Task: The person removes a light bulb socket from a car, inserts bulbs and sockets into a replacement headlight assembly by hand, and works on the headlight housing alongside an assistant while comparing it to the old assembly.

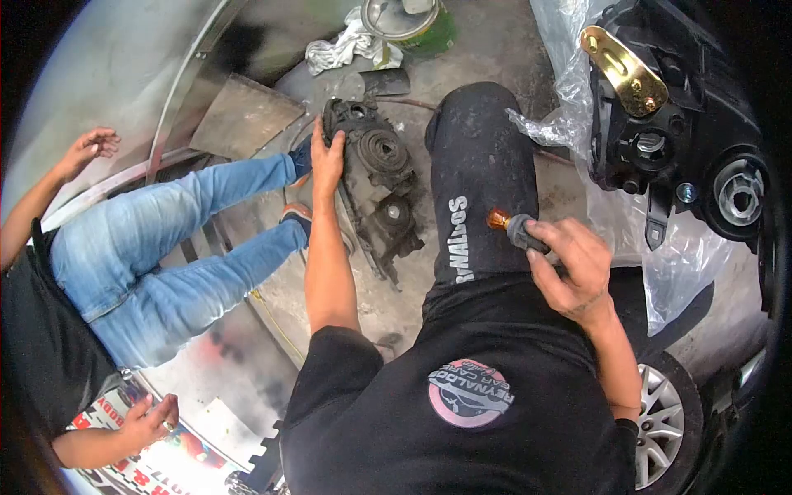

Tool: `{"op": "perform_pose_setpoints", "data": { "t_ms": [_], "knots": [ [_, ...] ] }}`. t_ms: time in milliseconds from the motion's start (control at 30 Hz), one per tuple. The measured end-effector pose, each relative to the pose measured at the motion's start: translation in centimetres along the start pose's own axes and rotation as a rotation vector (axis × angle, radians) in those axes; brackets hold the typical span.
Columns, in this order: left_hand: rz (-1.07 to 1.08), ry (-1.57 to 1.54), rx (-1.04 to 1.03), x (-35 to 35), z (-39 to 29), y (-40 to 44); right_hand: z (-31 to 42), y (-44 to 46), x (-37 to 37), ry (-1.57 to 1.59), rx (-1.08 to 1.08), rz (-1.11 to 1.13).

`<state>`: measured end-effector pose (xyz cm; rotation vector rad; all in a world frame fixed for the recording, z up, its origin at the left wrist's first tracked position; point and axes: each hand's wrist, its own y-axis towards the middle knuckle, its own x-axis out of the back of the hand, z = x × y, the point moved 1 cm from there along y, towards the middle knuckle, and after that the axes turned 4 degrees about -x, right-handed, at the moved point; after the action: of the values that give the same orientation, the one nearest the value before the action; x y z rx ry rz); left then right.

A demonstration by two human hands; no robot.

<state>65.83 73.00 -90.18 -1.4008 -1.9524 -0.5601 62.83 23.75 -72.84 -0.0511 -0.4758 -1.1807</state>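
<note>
My left hand (pixel 327 161) is closed on the edge of a dusty headlight housing (pixel 381 153), which is tilted up with its back side showing round openings. Between the thumb and fingers of my right hand (pixel 575 268) is an amber bulb (pixel 498 219) in a dark grey socket (pixel 525 233), held over my thigh with the glass pointing left. Right of that hand, a cleaner black headlight (pixel 705 107) shows its back, with a gold-coloured bracket (pixel 624 73) on it and clear plastic wrap (pixel 660 272) around it.
Another person in jeans (pixel 181 239) is at the left, both hands apart from mine. A metal can (pixel 404 18) and a white rag (pixel 345 45) lie at the top. A flat board (pixel 247 115) rests behind the jeans. A car wheel (pixel 660 412) is at lower right.
</note>
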Motion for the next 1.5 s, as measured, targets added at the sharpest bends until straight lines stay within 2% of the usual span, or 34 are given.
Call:
{"op": "perform_pose_setpoints", "data": {
  "t_ms": [167,333,400,467,600,733,767,900,1000,1100,1233,1333,1467,1500],
  "knots": [
    [-0.03,0.038,-0.045,-0.1,-0.1,-0.5,0.5,0.2,0.3,-0.054,-0.018,-0.001],
    [-0.047,0.128,-0.06,-0.4,-0.4,-1.2,0.7,0.0,0.8,0.018,-0.121,-0.125],
    [-0.053,0.257,-0.016,-0.7,-3.6,-2.1,1.2,-0.7,1.5,0.031,-0.188,-0.186],
    [-0.104,0.371,-0.086,-1.9,-4.1,-2.2,1.7,-1.4,2.2,0.024,-0.237,-0.242],
    [-0.125,0.491,0.006,-3.4,-6.4,-2.4,4.2,-1.9,4.7,-0.233,-0.063,-0.359],
    [-0.18,0.581,0.044,-5.2,-8.5,-3.2,6.1,-1.3,7.0,-0.361,-0.038,-0.5],
    [-0.247,0.592,-0.017,-6.1,-7.8,-3.6,6.3,-0.9,7.5,-0.392,-0.009,-0.527],
    [-0.257,0.657,-0.009,-8.4,-9.6,-3.4,6.1,-0.8,8.5,-0.34,-0.166,-0.591],
    [-0.171,0.699,0.027,-10.3,-9.6,-3.0,5.9,-0.3,8.4,-0.322,-0.201,-0.619],
    [-0.208,0.668,0.004,-10.4,-9.1,-2.7,6.1,0.7,8.2,-0.322,-0.206,-0.608],
    [-0.129,0.614,0.062,-9.9,-9.8,-3.1,6.5,1.4,8.0,-0.393,-0.244,-0.596],
    [-0.188,0.567,-0.066,-9.3,-10.7,-4.0,6.6,1.8,8.1,-0.485,-0.226,-0.58],
    [-0.306,0.224,-0.256,-8.5,-15.1,-5.0,7.2,2.4,7.9,-0.676,-0.148,-0.523],
    [-0.312,0.057,-0.305,-8.0,-18.4,-5.5,7.6,2.4,8.0,-0.73,-0.138,-0.502]
  ]
}}
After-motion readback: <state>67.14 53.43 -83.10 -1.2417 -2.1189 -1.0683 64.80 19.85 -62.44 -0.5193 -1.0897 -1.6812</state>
